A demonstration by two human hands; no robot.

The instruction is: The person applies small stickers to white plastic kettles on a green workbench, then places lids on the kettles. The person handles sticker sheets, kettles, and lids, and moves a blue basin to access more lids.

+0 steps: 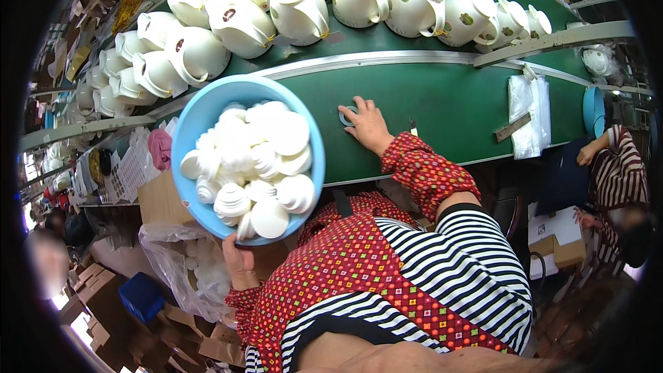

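Note:
A light blue basin [181,159] heaped with white ridged lids [269,220] stands at the left, at the bench's near edge. My left hand [239,261] grips the basin's near rim from below; some of its fingers are hidden behind the wall. On the green bench top, my right hand [369,128] has its thumb and fingers around a small translucent ring [347,117], which appears pinched at its edge. Just right of that hand lies a small dark and white tool [414,127].
White pitchers [293,10] line the raised green shelf at the back. Clear plastic bags [530,114] with a metal ruler [512,128] lie at the right. A bagged heap of white parts [204,269] sits below left. A co-worker's striped sleeve [625,166] shows far right.

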